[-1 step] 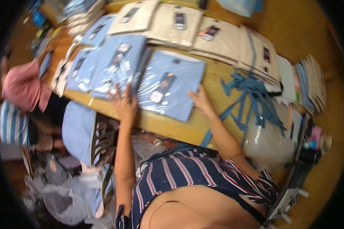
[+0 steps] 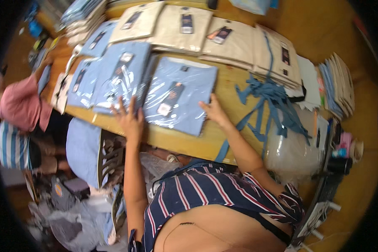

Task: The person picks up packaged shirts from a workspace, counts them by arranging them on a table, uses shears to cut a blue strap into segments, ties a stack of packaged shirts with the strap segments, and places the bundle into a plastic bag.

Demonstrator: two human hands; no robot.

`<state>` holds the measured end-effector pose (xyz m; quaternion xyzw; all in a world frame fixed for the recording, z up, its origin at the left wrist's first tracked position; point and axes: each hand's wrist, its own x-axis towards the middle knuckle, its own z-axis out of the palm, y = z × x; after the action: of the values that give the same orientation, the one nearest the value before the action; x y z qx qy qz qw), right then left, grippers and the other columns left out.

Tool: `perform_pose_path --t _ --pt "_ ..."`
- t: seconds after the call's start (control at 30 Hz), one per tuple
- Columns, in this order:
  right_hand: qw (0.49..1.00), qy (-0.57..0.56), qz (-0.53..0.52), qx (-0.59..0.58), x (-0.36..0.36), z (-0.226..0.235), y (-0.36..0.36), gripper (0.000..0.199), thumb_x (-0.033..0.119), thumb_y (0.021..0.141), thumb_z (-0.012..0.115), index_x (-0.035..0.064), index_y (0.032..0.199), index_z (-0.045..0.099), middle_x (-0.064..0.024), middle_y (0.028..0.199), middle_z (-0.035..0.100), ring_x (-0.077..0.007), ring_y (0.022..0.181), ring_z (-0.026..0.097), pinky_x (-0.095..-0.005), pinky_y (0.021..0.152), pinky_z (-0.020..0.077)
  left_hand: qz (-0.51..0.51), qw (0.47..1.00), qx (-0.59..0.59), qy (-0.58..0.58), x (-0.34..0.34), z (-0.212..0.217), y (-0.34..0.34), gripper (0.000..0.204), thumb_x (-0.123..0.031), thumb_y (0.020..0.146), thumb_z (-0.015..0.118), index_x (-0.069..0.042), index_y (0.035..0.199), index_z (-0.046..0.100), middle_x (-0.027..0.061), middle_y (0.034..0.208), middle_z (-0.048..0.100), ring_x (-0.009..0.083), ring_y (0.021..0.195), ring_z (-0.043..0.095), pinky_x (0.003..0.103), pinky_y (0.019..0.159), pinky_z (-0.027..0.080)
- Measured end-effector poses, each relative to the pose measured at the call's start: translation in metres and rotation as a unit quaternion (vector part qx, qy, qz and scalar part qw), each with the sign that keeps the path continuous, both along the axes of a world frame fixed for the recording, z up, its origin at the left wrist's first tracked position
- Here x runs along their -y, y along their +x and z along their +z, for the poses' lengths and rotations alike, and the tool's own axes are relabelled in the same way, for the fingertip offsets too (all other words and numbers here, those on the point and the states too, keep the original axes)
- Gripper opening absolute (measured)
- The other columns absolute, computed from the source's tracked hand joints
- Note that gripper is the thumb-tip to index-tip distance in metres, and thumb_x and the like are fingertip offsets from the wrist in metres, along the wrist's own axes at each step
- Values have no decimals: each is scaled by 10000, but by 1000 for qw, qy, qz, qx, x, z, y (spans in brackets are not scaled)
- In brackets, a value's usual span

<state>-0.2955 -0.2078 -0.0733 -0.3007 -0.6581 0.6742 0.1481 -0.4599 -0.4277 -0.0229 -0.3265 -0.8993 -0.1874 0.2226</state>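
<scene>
A folded light-blue shirt in a clear plastic bag (image 2: 185, 84), with a dark hang tag on its front, lies on the yellow table (image 2: 176, 140) before me. My left hand (image 2: 129, 119) has its fingers spread over the near corner of a neighbouring stack of bagged blue shirts (image 2: 128, 52), close to the first shirt's left edge. At that shirt's right edge is my right hand (image 2: 214, 110), thumb and fingers apart, touching the side of the bag. Neither hand grips anything that I can see.
Stacks of bagged cream shirts (image 2: 182, 40) line the far side. Blue strips of cloth (image 2: 271, 103) lie tangled on the right, near clear plastic bags (image 2: 287, 153). A chair draped with blue fabric (image 2: 84, 147) stands left of me. Another person in a pink top (image 2: 23, 103) is farther left.
The whole scene has shifted slightly to the left in the picture. Both hands keep about the same places beside the blue shirt.
</scene>
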Motion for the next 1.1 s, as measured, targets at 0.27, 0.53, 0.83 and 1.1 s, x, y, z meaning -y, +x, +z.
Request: perform_pose_path --t 0.27,0.53,0.83,1.1 --pt "751 494 380 219 -31 92 116 493 252 534 689 217 1001 535 -60 1287 215 -308 1209 93 -617 885 131 10 996 -25 82 24 3 41 554 -179 704 578 -85 1194 337 170 1269 232 371 1167 176 462 949 133" --pt "851 432 -12 300 -131 58 149 251 83 604 597 104 849 549 -72 1160 367 -293 1127 259 -484 891 218 57 995 53 63 58 -28 83 515 -197 755 532 -54 1202 320 167 1272 222 331 1171 198 448 948 153" --pt "870 332 -335 144 -158 155 242 362 -134 550 351 48 756 586 -67 812 576 -181 806 521 -221 747 369 48 995 60 70 118 -37 98 453 -154 785 486 -21 1189 330 187 1234 275 321 1129 282 412 922 226" --pt "722 501 -281 385 -231 248 396 586 94 582 683 26 1106 428 -149 1085 485 -241 964 479 -326 824 374 117 969 149 158 220 -76 130 438 -49 747 500 -6 1157 353 160 1105 419 266 991 431 341 862 328"
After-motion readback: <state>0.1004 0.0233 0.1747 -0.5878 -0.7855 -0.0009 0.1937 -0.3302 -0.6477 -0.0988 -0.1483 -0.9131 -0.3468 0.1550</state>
